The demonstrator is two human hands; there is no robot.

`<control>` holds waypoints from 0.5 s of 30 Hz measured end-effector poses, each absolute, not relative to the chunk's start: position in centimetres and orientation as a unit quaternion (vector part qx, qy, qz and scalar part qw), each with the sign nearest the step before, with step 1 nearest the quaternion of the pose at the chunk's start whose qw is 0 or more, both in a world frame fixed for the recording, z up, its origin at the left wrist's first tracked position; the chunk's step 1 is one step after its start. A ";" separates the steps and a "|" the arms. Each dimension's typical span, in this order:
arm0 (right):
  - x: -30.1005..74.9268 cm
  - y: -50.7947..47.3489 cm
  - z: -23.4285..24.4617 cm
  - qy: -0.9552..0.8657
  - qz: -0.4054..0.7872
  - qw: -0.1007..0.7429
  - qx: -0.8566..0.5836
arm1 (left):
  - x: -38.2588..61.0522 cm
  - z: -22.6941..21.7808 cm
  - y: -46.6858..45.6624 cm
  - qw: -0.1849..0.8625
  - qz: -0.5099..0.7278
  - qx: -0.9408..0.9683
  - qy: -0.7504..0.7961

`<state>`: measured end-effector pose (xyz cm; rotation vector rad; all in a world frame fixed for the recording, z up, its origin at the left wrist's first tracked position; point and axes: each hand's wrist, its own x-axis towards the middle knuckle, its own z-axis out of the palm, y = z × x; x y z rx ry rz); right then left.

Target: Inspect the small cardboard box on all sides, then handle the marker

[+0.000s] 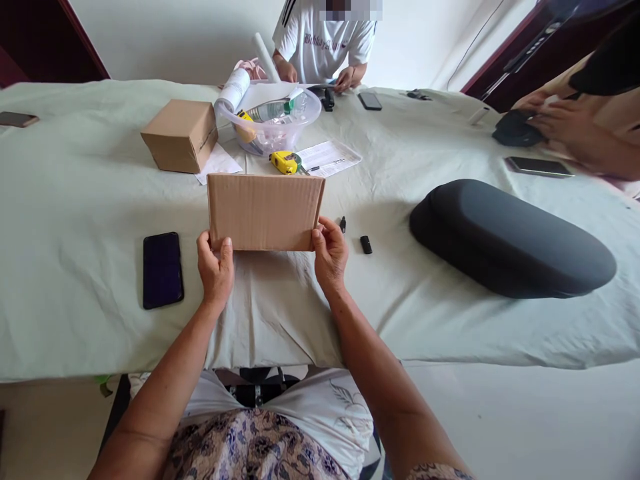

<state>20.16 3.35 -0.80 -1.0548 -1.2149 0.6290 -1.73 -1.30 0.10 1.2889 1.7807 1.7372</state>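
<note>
showing in the head view, a cardboard box (265,213) is tilted up over the cloth-covered table (75,320), between a phone (163,270) and a dark padded object (510,240). the left hand (215,267) and right hand (331,257) pinch its lower corners, thumbs in front. it looks light, fairly stiff, dentable; its side edges should hold best.

Blue-flowered beige top (250,443), white leaf-printed bottoms (325,407)

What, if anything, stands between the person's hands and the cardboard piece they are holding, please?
Nothing visible does: the left hand grips the cardboard piece near its lower left corner, the right hand near its lower right. The yellow tape measure lies beyond it, not between.
</note>
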 end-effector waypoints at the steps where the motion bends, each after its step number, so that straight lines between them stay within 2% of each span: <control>1: 20.0 3.2 -0.9 -0.546 0.266 0.643 -0.467 | -1.5 0.0 -1.3 0.164 0.607 0.460 0.627; 9: 17.9 1.6 -1.2 -0.634 0.075 0.545 -0.543 | 0.3 -0.3 -1.3 0.110 0.551 0.515 0.648; 15: 17.1 1.4 -1.2 -0.645 0.033 0.518 -0.560 | 1.3 -0.3 -1.4 0.084 0.534 0.514 0.666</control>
